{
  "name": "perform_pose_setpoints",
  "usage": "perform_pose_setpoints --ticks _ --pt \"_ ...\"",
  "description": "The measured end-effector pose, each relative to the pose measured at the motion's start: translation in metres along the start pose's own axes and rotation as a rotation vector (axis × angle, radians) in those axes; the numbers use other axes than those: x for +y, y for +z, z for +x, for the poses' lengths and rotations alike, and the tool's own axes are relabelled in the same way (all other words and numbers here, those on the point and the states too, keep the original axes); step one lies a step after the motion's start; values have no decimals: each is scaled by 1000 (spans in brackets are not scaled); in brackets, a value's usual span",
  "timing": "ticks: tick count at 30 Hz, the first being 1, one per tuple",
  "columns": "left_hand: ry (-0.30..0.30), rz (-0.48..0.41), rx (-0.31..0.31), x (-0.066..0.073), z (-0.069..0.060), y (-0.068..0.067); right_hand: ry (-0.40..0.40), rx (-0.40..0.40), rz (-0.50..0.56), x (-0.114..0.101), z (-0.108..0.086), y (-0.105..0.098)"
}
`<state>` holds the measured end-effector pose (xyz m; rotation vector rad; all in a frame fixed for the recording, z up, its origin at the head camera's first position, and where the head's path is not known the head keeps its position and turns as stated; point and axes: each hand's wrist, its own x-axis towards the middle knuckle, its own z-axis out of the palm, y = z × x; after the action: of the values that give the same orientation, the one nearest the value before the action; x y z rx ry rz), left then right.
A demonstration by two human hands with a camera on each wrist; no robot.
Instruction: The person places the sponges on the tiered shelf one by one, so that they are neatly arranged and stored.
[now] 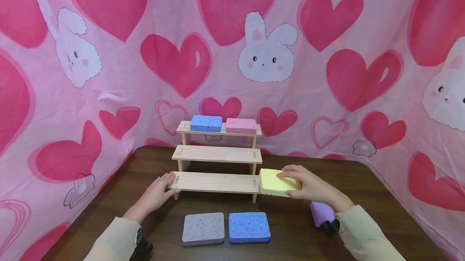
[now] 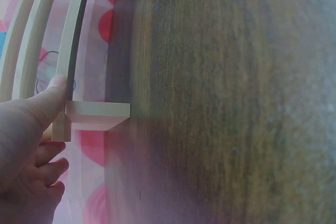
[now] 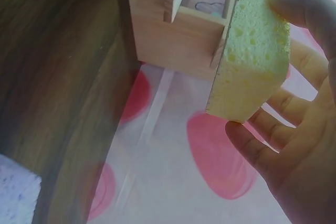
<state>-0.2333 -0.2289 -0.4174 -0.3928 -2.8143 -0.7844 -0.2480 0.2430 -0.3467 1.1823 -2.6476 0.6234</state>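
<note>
My right hand grips a yellow sponge by its right end. The sponge is held at the right end of the lowest step of a three-step wooden stand; in the right wrist view the yellow sponge is between thumb and fingers. My left hand holds the left end of that lowest step, and in the left wrist view its thumb lies against the board's front edge. On the top step sit a blue sponge and a pink sponge.
A grey sponge and another blue sponge lie side by side on the dark wooden table, in front of the stand. A purple sponge lies partly hidden beneath my right forearm. Pink heart-patterned cloth hangs behind.
</note>
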Motion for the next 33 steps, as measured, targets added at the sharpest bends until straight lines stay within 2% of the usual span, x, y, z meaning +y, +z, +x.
perform_pose_setpoints --ticks 3,9,20,27,33 --pt "4 -2 0 0 0 0 -14 3 -9 -3 6 -1" --pt "-7 -12 -7 -2 1 1 24 -7 36 -9 19 -3" --pt "-9 -13 -11 -1 0 0 -13 5 36 -17 48 -6" --pt "-4 -4 -5 0 0 -1 18 -11 79 -25 66 -6" --pt "-3 -6 -5 0 0 -1 -27 2 56 -30 84 0"
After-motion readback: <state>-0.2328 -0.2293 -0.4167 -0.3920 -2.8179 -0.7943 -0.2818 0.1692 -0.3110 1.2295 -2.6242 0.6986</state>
